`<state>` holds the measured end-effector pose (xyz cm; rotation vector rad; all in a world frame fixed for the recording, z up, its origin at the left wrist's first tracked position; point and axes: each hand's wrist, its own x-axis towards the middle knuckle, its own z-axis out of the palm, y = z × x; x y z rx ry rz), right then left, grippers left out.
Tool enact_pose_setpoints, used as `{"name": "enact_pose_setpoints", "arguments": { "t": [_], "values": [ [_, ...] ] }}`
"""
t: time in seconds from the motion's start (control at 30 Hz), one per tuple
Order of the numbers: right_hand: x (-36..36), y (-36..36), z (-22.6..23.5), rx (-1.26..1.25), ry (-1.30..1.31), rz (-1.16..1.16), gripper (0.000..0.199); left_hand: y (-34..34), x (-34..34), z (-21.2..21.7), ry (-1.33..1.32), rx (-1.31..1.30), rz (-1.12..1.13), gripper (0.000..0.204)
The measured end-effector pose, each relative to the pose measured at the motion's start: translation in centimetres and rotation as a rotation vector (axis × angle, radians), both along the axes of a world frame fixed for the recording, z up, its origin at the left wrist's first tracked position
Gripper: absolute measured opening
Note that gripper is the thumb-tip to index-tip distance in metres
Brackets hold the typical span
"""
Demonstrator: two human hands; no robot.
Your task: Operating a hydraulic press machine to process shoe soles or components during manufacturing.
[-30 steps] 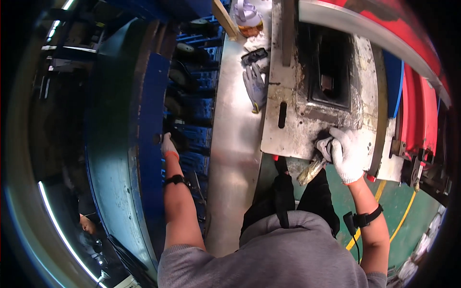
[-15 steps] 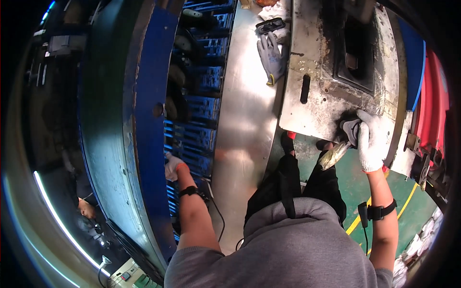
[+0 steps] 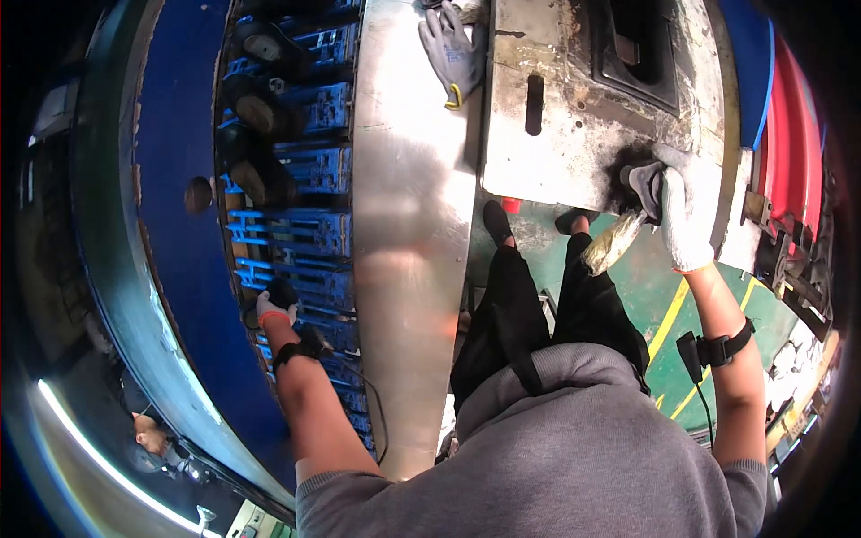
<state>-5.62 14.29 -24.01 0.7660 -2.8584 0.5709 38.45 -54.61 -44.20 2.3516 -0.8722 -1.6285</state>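
My left hand point(image 3: 275, 311), in a white glove, reaches into the blue slatted rack on the left. Its fingers close around a dark shoe point(image 3: 282, 291), mostly lost in shadow. At the front right corner of the worn metal table point(image 3: 565, 170), my right hand point(image 3: 684, 202), also gloved in white, grips a dark grey curved piece point(image 3: 642, 186). From that piece a yellowish end point(image 3: 613, 242) juts toward me, seemingly wrapped in clear film. Black smudging marks the tabletop beside it.
Several dark shoes point(image 3: 256, 112) with tan soles lie along the rack point(image 3: 314, 235). A steel ledge point(image 3: 408, 233) runs between rack and table, with a grey glove point(image 3: 451, 56) on it. The table has a dark framed opening point(image 3: 635, 54). Red panels point(image 3: 789, 148) stand at right.
The whole view has shifted, so rack and table sit further left and higher. My left hand has gone deeper into the rack and closed on a dark shoe. My right hand keeps its grip.
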Motion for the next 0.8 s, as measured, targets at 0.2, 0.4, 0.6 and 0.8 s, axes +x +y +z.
{"name": "enact_pose_setpoints", "arguments": {
  "t": [0.2,0.4,0.6,0.8],
  "values": [
    [0.2,0.1,-0.2,-0.001,0.010,-0.032,0.024,10.1,0.0,2.1,-0.116,-0.406,-0.016,0.061],
    [0.1,-0.6,0.3,-0.079,-0.015,-0.028,0.024,11.2,-1.8,4.0,-0.262,-0.381,-0.300,0.087],
    [0.3,-0.8,0.7,-0.066,-0.055,-0.045,0.026,10.8,-0.6,3.9,0.243,-0.298,-0.146,0.055],
    [0.2,-0.7,1.8,-0.110,-0.094,0.033,0.026,20.1,-4.1,8.6,0.523,-0.366,-0.073,0.047]
  ]
}}
